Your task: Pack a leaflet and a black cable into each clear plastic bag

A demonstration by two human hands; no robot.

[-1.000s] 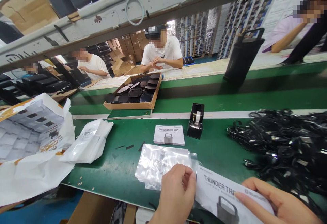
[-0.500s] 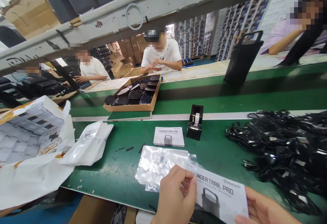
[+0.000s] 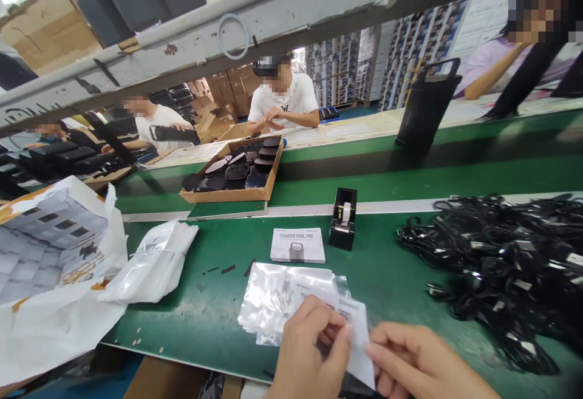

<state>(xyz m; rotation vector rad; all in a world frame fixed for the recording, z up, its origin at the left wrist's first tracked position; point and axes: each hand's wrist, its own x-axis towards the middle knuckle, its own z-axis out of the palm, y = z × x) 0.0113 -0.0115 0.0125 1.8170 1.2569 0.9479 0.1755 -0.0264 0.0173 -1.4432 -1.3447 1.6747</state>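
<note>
Now the left hand [image 3: 314, 350] pinched the top clear bag [image 3: 277, 293] open between thumb and fingers. The right hand [image 3: 423, 365] gripped the trailing edge of the leaflet [image 3: 359, 332], which sat between the two hands. Its leading part appeared to be under the film already, so insertion was judged roughly half done, with the white end beside the right hand still outside. Half a second earlier the leaflet lay broad with its title readable. Since then the right hand had closed in toward the left, and most of the print was covered.
</note>
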